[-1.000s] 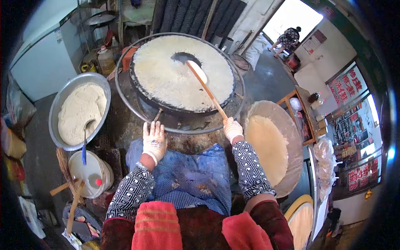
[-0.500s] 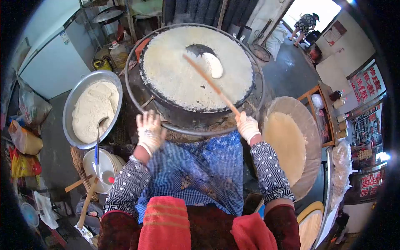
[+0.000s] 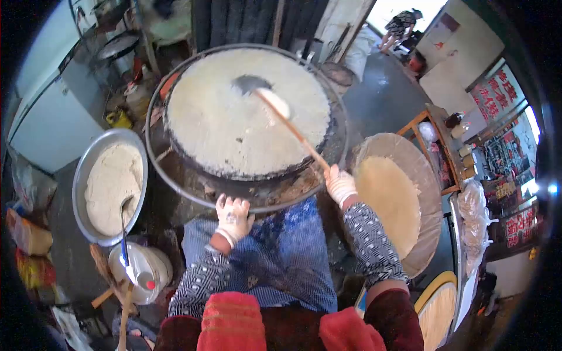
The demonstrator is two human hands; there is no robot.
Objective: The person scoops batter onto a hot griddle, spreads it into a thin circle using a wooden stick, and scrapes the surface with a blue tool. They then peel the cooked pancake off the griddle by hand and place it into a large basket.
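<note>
My right hand (image 3: 341, 185), in a pale glove, is closed round the lower end of a long wooden batter spreader (image 3: 293, 130). Its far end lies over the big round griddle (image 3: 193, 167), beside a thick white lump of batter (image 3: 275, 103). A thin pale layer of batter (image 3: 234, 128) covers most of the griddle, with a dark bare patch (image 3: 250, 83) near the middle. My left hand (image 3: 233, 221), also gloved, holds nothing; its bent, parted fingers are at the near side of the metal ring (image 3: 181, 196) around the griddle.
A metal basin of batter (image 3: 82, 216) with a ladle (image 3: 124, 234) stands left, above a white bucket (image 3: 161, 263). To the right, a flat round pancake (image 3: 386, 205) lies on a covered round tray (image 3: 430, 234). A person (image 3: 401, 26) bends over in the far doorway.
The spreader's far end has moved closer to the dark patch, overlapping the batter lump, which looks smaller. My left hand has gone from spread fingers to bent ones at the ring. The view has shifted.
</note>
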